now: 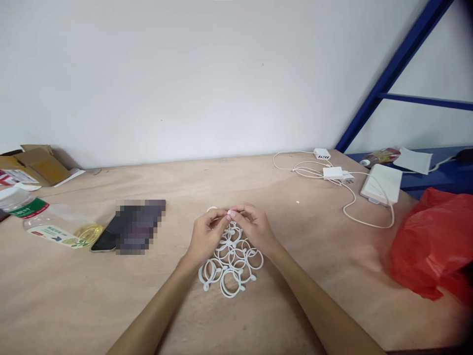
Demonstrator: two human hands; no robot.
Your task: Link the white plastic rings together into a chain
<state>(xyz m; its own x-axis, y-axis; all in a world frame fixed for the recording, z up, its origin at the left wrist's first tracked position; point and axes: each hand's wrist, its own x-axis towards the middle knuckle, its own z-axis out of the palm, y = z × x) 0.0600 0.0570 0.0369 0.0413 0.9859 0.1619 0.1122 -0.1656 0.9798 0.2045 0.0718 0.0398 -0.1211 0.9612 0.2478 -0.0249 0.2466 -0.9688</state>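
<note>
Both hands meet over a pile of white plastic curtain rings [231, 254], each with a small eyelet tab. My left hand [210, 231] is closed in a pinch, fingertips against a small white piece. From the other side my right hand [254, 227] pinches the same spot, thumb and finger together. The piece looks like the eyelet end of a ring [229, 212], mostly covered by the fingertips. Part of a white hoop shows just behind the left fingers. Beneath the hands, the rings overlap loosely on the wooden tabletop [207, 320].
To the left lie a clear bottle [51, 224], a dark phone [107, 234] and an open cardboard box [40, 165]. A white charger with cable [332, 172], a white box [382, 183] and a red plastic bag [436, 241] occupy the right. A blue metal frame [391, 74] rises behind.
</note>
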